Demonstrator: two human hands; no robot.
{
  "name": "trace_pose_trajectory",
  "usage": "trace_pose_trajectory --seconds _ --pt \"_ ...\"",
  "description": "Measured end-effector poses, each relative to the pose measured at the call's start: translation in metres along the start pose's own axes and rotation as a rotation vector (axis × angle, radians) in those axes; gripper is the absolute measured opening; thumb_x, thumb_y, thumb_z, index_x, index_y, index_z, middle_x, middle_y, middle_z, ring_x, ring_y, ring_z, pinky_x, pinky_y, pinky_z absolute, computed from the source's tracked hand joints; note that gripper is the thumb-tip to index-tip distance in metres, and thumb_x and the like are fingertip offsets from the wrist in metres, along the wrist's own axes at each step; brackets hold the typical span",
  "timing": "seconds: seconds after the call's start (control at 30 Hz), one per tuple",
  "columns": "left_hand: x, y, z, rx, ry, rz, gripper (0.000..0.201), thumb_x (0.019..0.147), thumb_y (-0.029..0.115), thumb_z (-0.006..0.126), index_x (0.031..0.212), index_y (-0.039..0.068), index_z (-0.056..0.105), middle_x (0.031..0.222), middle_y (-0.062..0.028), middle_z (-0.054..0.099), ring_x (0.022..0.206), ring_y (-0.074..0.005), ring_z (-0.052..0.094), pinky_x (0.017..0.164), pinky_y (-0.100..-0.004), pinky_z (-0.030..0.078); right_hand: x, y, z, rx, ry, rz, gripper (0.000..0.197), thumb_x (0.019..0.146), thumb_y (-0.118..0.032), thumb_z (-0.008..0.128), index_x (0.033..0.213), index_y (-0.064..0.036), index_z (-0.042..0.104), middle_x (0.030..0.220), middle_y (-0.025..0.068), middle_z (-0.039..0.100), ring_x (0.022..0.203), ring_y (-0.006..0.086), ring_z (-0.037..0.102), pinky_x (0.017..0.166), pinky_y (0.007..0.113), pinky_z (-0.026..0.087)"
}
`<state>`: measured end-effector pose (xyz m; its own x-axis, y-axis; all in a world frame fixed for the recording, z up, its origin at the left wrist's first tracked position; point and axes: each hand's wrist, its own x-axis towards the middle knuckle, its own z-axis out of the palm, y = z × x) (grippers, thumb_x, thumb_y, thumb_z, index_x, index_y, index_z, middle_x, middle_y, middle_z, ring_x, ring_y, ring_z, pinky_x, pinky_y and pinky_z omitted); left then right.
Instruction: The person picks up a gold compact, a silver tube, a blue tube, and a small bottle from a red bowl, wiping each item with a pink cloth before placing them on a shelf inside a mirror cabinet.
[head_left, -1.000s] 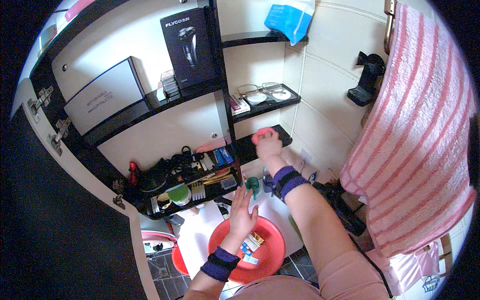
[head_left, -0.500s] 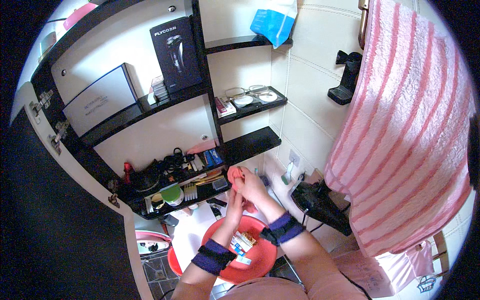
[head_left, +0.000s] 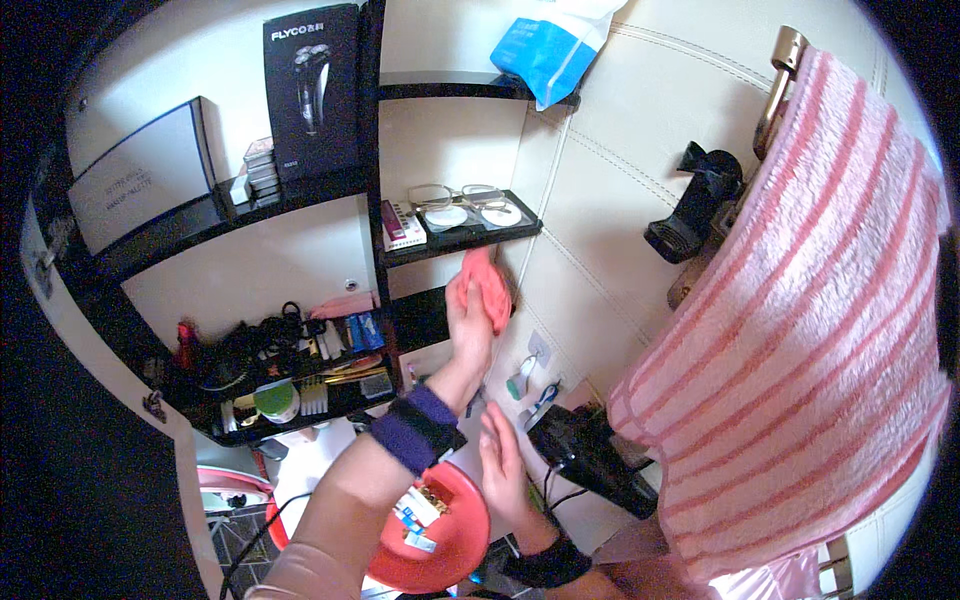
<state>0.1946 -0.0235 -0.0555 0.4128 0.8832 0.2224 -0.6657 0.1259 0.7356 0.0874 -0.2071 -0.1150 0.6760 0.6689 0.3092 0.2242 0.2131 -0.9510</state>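
A coral-red cloth (head_left: 487,283) is bunched in my left hand (head_left: 468,325), raised beside the wall just below the small black shelf (head_left: 465,240) that bears the eyeglasses (head_left: 455,196). Whether the cloth touches the shelf or the wall I cannot tell. Lower down, my right hand (head_left: 503,468) is open with its fingers stretched upward and holds nothing. It is nearest to the red basin (head_left: 472,515), where small boxes and tubes (head_left: 415,515) lie. Dark purple bands circle both wrists, and my left forearm hides part of the basin.
A black hair dryer (head_left: 590,455) hangs on the wall to the right, beside toothbrushes (head_left: 522,378). A pink striped towel (head_left: 760,330) fills the right side. On the left stands a black shelf unit with a shaver box (head_left: 312,90), cables (head_left: 280,335) and a green-lidded jar (head_left: 276,400).
My hands have parted. The left hand has moved up with the cloth toward the small shelf, while the right hand has let go and dropped beside the basin. The view has shifted too.
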Motion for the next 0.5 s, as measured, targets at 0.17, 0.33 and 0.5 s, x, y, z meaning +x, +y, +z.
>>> trace_pose_trajectory --seconds 0.17,0.33,0.5 --pt "0.049 -0.041 0.055 0.294 -0.153 0.234 0.037 0.101 0.02 0.043 0.132 0.0 0.042 0.13 -0.0166 0.049 0.119 -0.0275 0.048 0.104 -0.0349 0.035 -0.036 0.038 -0.021 -0.019 0.035 0.255 0.057 0.097 -0.009 0.047 0.148 -0.0031 0.023 0.147 0.0168 0.036 0.134 0.0267 0.039 0.109 0.037 0.032" --pt "0.068 -0.096 0.055 0.625 -0.057 0.453 0.042 0.101 0.025 0.042 0.135 -0.001 0.038 0.137 -0.0214 0.041 0.126 -0.0364 0.041 0.107 -0.0383 0.029 -0.059 0.06 -0.048 -0.076 0.062 0.258 0.059 0.096 -0.009 0.049 0.15 -0.0082 0.023 0.144 0.0177 0.039 0.132 0.027 0.042 0.107 0.039 0.033" --pt "0.044 -0.11 0.025 0.648 -0.117 0.126 0.057 0.101 0.027 0.04 0.144 -0.007 0.023 0.149 -0.0272 0.025 0.14 -0.0398 0.021 0.116 -0.04 0.017 -0.063 0.057 -0.047 -0.047 0.069 0.275 0.059 0.095 -0.008 0.05 0.149 -0.0083 0.024 0.142 0.0179 0.042 0.13 0.0275 0.044 0.106 0.039 0.035"
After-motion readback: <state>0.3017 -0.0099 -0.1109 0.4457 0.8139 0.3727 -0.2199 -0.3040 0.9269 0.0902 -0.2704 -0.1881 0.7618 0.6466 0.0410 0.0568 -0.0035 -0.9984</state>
